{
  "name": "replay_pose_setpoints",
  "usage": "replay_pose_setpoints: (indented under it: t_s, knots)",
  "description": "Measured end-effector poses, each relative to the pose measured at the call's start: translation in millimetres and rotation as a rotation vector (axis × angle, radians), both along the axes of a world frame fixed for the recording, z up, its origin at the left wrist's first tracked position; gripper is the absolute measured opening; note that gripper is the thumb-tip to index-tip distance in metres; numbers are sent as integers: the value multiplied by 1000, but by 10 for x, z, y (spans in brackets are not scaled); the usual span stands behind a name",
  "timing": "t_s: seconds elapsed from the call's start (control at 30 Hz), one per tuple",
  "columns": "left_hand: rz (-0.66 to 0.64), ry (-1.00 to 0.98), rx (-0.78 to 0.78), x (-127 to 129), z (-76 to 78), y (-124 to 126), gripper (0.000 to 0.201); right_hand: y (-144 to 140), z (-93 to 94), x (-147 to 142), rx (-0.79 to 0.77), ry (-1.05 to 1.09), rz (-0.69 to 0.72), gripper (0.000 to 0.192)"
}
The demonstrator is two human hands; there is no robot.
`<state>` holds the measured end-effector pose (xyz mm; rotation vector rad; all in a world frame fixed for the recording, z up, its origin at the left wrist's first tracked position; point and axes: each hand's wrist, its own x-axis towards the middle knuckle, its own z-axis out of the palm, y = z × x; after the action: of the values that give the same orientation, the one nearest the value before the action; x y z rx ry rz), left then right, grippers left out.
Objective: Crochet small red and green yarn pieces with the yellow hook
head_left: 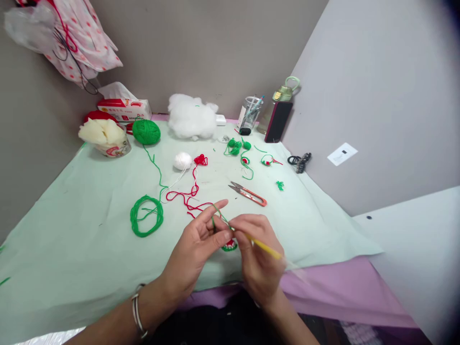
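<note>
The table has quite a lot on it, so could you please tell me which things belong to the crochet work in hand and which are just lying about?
In hand: left hand, right hand, crochet hook, green yarn, small green-and-red piece.

Lying about: snips, green yarn ball, stuffing, tissue box, hair clip.

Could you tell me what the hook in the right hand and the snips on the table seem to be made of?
The crochet hook looks like yellow plastic or painted metal; blur leaves it open. The snips show dull grey metal blades and an orange, probably plastic handle.
</note>
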<state>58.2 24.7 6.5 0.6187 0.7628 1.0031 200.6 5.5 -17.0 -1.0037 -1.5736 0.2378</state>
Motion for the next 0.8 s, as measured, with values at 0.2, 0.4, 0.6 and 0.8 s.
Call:
replay_pose_setpoints:
  t_s: [0.2,0.4,0.6,0.8]
  knots:
    - [-144,-167,-171,-98,-29,62,46,-59,-32,67,-6,56,12,36]
    - [-140,-112,-83,-194,6,86,41,-2,95,152,-241,550,208,18]
    - [-118,0,28,-100,56,14,50,3,110,9,-231,370,189,19]
    - [3,-29,-57,-31,23,25,49,-81,13,-11,1,-117,4,38]
